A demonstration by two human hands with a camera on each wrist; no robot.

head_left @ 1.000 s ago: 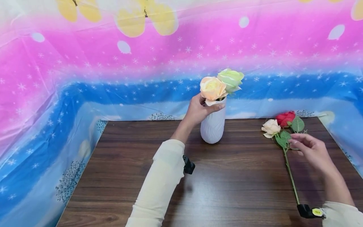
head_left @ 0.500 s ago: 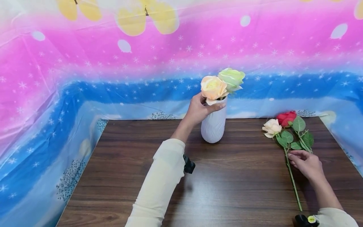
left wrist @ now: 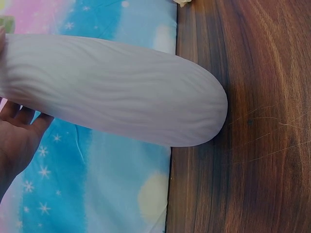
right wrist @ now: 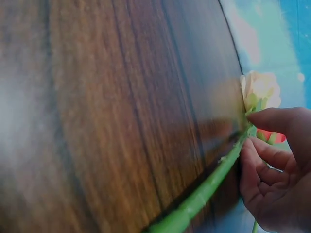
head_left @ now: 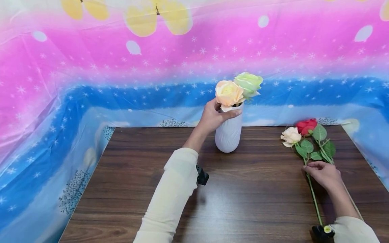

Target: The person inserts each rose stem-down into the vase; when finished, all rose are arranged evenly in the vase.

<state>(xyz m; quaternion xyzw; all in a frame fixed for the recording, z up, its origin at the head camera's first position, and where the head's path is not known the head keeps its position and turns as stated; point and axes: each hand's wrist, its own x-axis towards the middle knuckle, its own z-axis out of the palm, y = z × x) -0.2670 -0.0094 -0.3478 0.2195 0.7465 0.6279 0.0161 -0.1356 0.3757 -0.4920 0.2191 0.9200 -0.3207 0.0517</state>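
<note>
A white vase (head_left: 228, 135) with a rippled surface stands on the table and holds a peach rose (head_left: 229, 92) and a pale green rose (head_left: 248, 84). My left hand (head_left: 212, 116) grips it near the rim, thumb across the front; the left wrist view shows fingers (left wrist: 41, 121) beside the vase (left wrist: 116, 90). On the right lies a cream rose (head_left: 290, 136) with a long green stem (head_left: 314, 199). My right hand (head_left: 325, 173) pinches that stem (right wrist: 194, 204) below the leaves, between thumb and fingers. A red rose (head_left: 306, 127) lies alongside, its stem partly hidden by the hand.
The dark wooden table (head_left: 146, 189) ends at the back against a pink and blue patterned cloth (head_left: 170, 60), which also hangs along the left side. Green leaves (head_left: 329, 148) of the red rose spread close to the right hand.
My right hand has moved down from the leaves and toward me, and its fingers have come together on the cream rose's stem. The left hand and vase have stayed in place.
</note>
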